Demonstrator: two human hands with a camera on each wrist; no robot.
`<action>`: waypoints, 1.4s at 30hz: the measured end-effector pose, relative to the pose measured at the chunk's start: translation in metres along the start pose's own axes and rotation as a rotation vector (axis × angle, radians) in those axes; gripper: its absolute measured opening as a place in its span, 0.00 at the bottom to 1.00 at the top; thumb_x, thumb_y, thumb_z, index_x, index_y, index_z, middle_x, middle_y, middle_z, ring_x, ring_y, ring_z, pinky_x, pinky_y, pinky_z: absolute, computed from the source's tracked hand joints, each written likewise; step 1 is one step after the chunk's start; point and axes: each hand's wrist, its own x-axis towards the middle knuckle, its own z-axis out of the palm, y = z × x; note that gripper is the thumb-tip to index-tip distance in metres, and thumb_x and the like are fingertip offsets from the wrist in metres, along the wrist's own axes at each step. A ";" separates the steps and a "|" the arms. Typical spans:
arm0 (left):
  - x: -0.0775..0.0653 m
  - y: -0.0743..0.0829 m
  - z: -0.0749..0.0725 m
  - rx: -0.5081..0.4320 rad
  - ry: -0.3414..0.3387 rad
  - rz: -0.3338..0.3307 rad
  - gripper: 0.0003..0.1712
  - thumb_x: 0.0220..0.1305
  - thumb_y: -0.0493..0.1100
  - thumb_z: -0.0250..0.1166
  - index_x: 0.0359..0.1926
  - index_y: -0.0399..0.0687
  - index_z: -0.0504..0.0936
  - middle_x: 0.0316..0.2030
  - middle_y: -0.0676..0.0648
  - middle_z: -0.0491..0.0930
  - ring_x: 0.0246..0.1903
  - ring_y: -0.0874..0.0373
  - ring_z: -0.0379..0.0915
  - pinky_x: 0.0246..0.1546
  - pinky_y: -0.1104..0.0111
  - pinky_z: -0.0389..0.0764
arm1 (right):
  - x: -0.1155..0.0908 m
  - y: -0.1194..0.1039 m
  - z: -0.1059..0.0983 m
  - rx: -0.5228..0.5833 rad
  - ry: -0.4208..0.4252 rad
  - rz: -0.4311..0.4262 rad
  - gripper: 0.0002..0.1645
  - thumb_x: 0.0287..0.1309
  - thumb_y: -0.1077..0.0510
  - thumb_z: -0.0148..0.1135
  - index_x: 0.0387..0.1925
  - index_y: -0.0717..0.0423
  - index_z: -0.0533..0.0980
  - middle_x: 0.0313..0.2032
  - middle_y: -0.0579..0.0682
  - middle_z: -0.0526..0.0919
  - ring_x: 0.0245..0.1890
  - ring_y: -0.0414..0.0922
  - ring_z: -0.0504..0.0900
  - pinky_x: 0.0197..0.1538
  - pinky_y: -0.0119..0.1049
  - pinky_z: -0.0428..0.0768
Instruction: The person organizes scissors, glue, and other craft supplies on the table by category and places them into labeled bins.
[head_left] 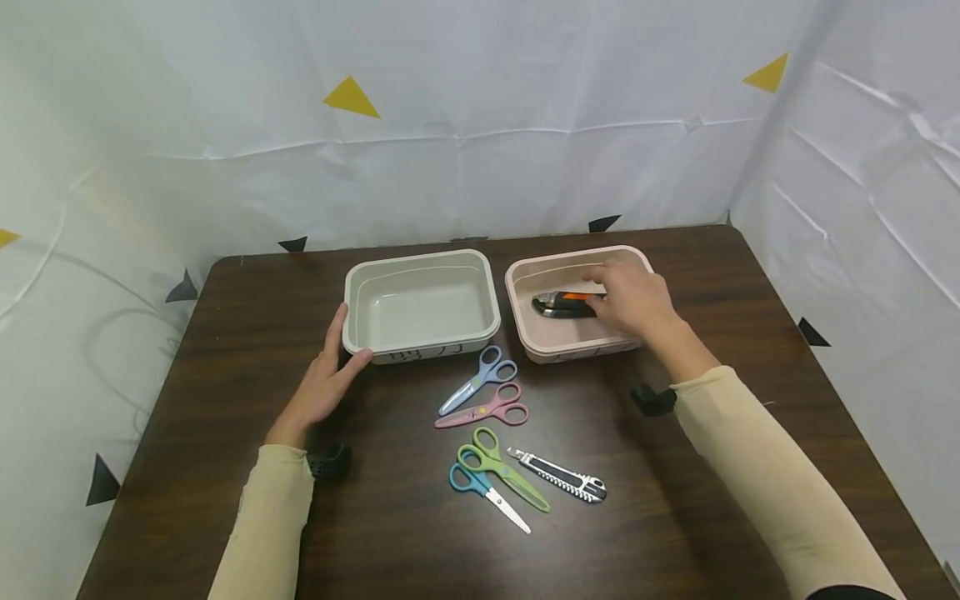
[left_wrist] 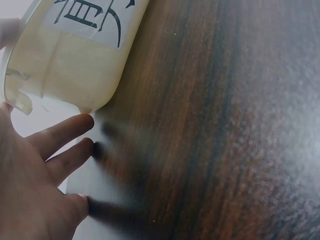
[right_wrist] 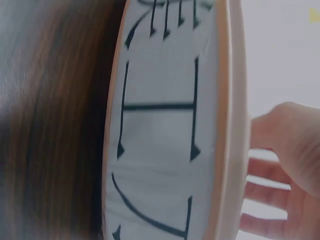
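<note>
My right hand (head_left: 633,300) reaches over the right rim into the pink bin (head_left: 577,348), its fingers spread apart. Inside lies a black and orange tool with a metallic tip (head_left: 555,307), its right end overlapped by the fingertips; in the right wrist view the bin wall hides them. My left hand (head_left: 322,387) rests against the left end of the grey bin (head_left: 420,343), thumb at the front corner and fingers extended along the side. The left wrist view shows those fingers (left_wrist: 65,135) straight, beside the bin's lower corner.
In front of the bins lie blue scissors (head_left: 467,392), pink scissors (head_left: 480,412), green scissors (head_left: 517,483) overlapping teal-handled scissors (head_left: 480,483), and a box cutter (head_left: 562,477). The bins stand near the back edge of the dark wooden table (head_left: 375,517), before white sheeting (head_left: 450,183).
</note>
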 end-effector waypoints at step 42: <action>-0.004 -0.003 -0.004 0.002 0.002 0.038 0.47 0.71 0.61 0.55 0.74 0.84 0.30 0.77 0.49 0.39 0.71 0.34 0.46 0.62 0.33 0.51 | -0.147 -0.074 0.053 0.403 0.016 -0.105 0.15 0.54 0.53 0.72 0.45 0.47 0.85 0.34 0.36 0.82 0.33 0.38 0.80 0.34 0.38 0.75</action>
